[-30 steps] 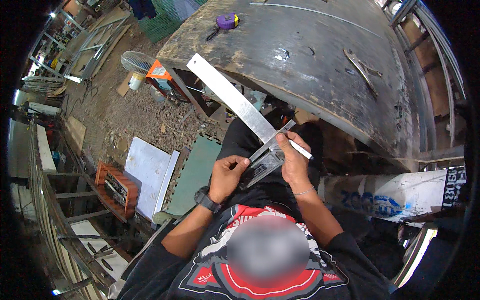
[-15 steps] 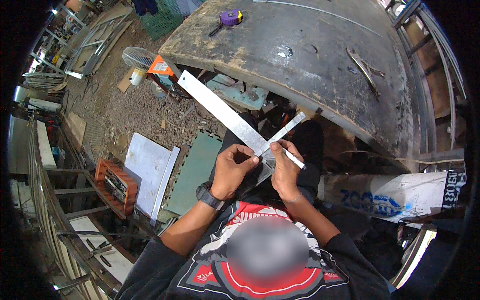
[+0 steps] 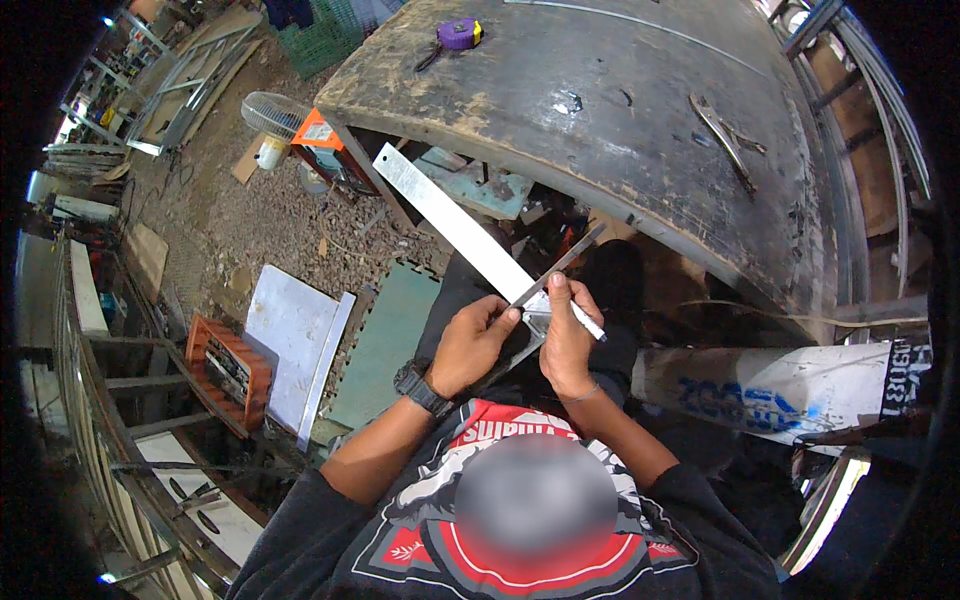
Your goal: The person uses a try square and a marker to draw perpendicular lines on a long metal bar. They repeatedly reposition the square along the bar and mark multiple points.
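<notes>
Above my lap I hold a metal square: its long pale blade [image 3: 455,225] has a hole at the far end and points away to the left. A narrower metal strip [image 3: 570,261] crosses its near end, with its thin edge toward me. My left hand [image 3: 470,347] is closed, thumb and fingertips pinching the square near that crossing. Close beside it, my right hand [image 3: 568,340] is closed round a slim white pen-like stick [image 3: 588,322] with a dark end, its thumb near the crossing strip. Part of the square is hidden behind my fingers.
A dark worktable [image 3: 560,110] stands ahead, bearing a purple tape measure [image 3: 460,34] and locking pliers [image 3: 722,145]. Left are a fan [image 3: 272,117], an orange machine [image 3: 320,135], a white panel [image 3: 292,330] and an orange crate [image 3: 212,385]. A white cylinder [image 3: 750,390] lies right.
The square has turned slightly: its far end moved right and the crossing strip now shows a darker, thinner edge. Both hands stay closed in nearly the same place.
</notes>
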A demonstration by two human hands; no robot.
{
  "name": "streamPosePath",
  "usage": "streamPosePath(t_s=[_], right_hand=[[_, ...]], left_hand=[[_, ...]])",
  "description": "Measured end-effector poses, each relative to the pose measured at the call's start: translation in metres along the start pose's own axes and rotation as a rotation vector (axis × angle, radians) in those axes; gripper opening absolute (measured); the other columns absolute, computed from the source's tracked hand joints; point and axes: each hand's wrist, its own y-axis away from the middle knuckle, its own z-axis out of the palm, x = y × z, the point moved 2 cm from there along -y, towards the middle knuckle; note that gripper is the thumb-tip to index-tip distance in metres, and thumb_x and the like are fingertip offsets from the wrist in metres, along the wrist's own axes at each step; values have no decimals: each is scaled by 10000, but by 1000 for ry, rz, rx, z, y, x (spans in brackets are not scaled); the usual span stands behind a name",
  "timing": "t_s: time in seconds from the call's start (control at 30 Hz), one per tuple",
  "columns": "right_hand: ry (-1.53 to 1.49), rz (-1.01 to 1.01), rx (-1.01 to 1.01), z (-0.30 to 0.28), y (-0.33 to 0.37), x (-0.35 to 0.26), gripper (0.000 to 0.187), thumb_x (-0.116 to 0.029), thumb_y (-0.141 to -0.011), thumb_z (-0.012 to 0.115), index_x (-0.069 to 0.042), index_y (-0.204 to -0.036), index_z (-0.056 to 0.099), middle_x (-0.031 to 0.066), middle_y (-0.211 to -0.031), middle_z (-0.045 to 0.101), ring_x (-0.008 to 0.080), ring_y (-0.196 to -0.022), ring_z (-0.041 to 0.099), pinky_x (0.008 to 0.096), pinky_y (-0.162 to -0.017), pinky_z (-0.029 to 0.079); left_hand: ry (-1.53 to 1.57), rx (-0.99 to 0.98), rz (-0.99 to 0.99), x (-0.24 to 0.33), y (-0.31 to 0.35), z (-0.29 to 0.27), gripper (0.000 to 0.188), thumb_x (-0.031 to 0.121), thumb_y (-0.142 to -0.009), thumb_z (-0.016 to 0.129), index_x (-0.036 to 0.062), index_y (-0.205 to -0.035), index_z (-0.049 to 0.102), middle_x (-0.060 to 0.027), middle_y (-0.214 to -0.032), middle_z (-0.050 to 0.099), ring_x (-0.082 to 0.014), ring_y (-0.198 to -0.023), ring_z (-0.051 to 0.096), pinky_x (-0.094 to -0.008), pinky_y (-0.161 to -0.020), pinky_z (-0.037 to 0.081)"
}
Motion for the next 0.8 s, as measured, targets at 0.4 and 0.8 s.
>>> streamPosePath(t_s=[0.4, 0.8], right_hand=[[-66, -330, -128, 75, -26, -70, 238, -202, -892, 788, 13, -942, 701, -8, -848, 660, 71, -764, 545, 225, -712, 427], [35, -535, -221, 124, -31, -135, 202, -168, -897, 779, 14, -955, 715, 12, -867, 698, 70, -767, 578, 220, -725, 463]], left_hand=[[458, 19, 36, 93, -17, -39, 270, 225, -923, 757, 14, -974, 597, 36, -761, 573, -54, -657, 491, -235, -572, 374], [162, 222, 331, 141, -28, -42, 436, 387, -1035, 548, -33, -920, 536, -79, -769, 549, -151, -727, 491, -336, -646, 426]])
